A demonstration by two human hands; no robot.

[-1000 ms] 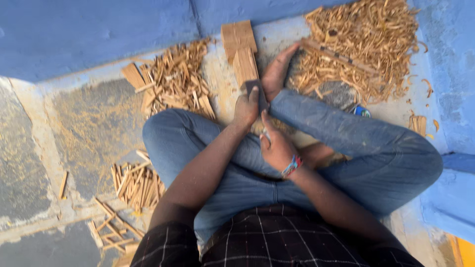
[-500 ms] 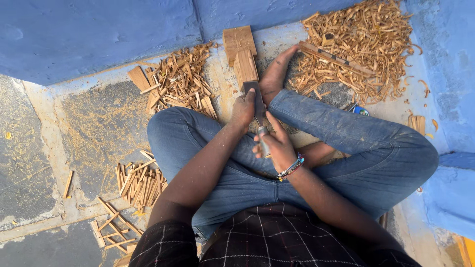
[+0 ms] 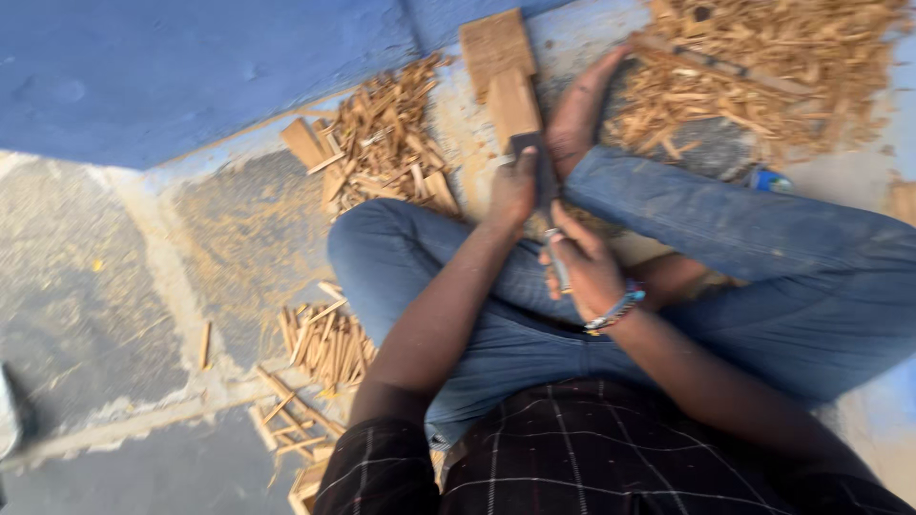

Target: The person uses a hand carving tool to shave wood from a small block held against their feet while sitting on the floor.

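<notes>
Wood block pinned at 12 o'clock, blade held just below it

Wood block (image 3: 513, 100), pale and upright-ish, stands on a flat wooden board (image 3: 491, 43) at approx 12 o'clock from the person's lap, just beside a bare foot (image 3: 584, 110). Left hand (image 3: 515, 186) is closed over the block's lower end w/ a dark flat piece (image 3: 546, 176) against it; fingers wrapped, thumb up. Right hand (image 3: 584, 267) sits at 5 o'clock from the left, nearly touching it, fist curled round a thin metal tool (image 3: 558, 262), blade pointing up toward the block. Picture blurred, so exact contact of tool tip & wood can't be told. Beaded bracelet (image 3: 615, 310) on right wrist. Legs in blue jeans (image 3: 725, 229) crossed. Pile of split wood sticks (image 3: 382, 143) at 10 o'clock, shavings heap (image 3: 763, 67) at 2 o'clock, small stick bundle (image 3: 324, 339) at 8 o'clock on the concrete floor (image 3: 105, 286).
</notes>
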